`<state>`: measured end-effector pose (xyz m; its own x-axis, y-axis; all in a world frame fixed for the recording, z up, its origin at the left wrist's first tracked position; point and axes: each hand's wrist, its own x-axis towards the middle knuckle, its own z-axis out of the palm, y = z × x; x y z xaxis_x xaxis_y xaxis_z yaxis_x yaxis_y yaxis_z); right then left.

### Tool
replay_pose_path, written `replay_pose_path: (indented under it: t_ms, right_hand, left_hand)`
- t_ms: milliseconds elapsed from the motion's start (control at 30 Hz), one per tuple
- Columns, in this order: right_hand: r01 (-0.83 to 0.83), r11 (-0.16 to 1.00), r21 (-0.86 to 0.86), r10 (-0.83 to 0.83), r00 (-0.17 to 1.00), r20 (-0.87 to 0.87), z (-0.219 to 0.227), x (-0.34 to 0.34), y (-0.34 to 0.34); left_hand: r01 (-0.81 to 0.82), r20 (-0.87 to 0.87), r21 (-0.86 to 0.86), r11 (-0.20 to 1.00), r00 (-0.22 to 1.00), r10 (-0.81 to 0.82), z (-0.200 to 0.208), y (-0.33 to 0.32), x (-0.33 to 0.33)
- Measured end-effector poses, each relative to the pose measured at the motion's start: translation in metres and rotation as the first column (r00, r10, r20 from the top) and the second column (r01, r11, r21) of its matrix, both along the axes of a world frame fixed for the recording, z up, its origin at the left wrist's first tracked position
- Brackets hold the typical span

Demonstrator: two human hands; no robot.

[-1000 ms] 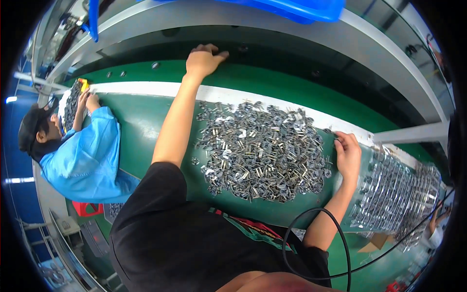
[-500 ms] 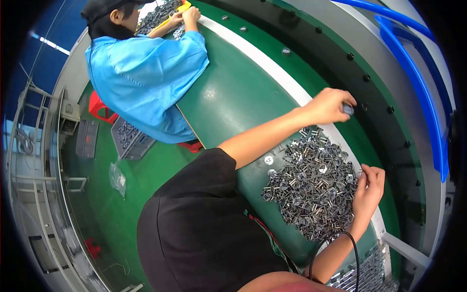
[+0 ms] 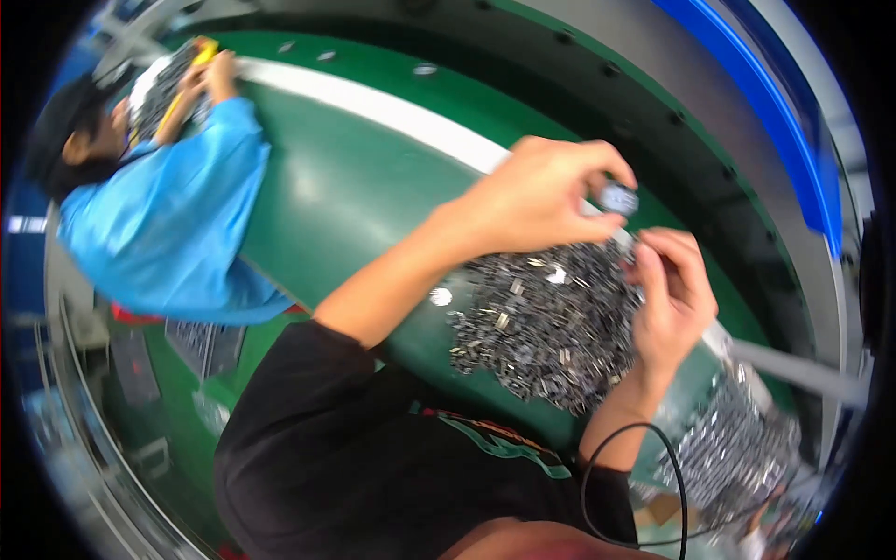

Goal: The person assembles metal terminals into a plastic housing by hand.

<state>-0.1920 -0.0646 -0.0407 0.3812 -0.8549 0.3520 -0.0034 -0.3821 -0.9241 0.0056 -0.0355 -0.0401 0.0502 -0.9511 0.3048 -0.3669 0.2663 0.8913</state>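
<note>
The left hand (image 3: 546, 196) pinches between its thumb and bent forefinger a small round dark part with a pale grey face (image 3: 618, 199), which is in the air near the far right side of a loose heap of small dark parts with shiny metal pins (image 3: 537, 336). The right hand (image 3: 676, 297) is just beside it, with its fingers bent and narrow, but I cannot tell whether something is between the blurred fingertips. The heap lies on a smooth green tabletop (image 3: 345, 177), while a co-worker in a light blue garment (image 3: 168, 233) sits at the left.
</note>
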Motion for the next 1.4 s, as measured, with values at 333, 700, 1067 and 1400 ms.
replay_pose_path:
  t_ms: [333, 700, 1067, 1400]
  right_hand:
    - [0.115, 0.882, -0.458, -0.225, 0.955, -0.195, 0.000, -0.004, -0.011]
    - [0.202, 0.931, -0.303, -0.235, 0.969, -0.077, -0.006, -0.007, -0.012]
    - [0.254, 0.942, -0.217, -0.258, 0.966, 0.009, 0.006, -0.013, -0.003]
    - [0.266, 0.832, -0.486, -0.318, 0.948, -0.024, 0.014, -0.011, -0.004]
  left_hand:
    - [0.088, 0.096, -0.143, 0.986, 0.993, -0.074, -0.007, -0.006, -0.024]
    - [0.399, -0.790, 0.211, 0.893, 0.607, -0.084, -0.001, -0.006, -0.033]
    - [0.460, -0.884, 0.047, 0.887, 0.433, -0.178, -0.012, -0.002, -0.042]
    - [0.304, -0.786, -0.017, 0.953, 0.585, -0.200, -0.009, -0.004, -0.047]
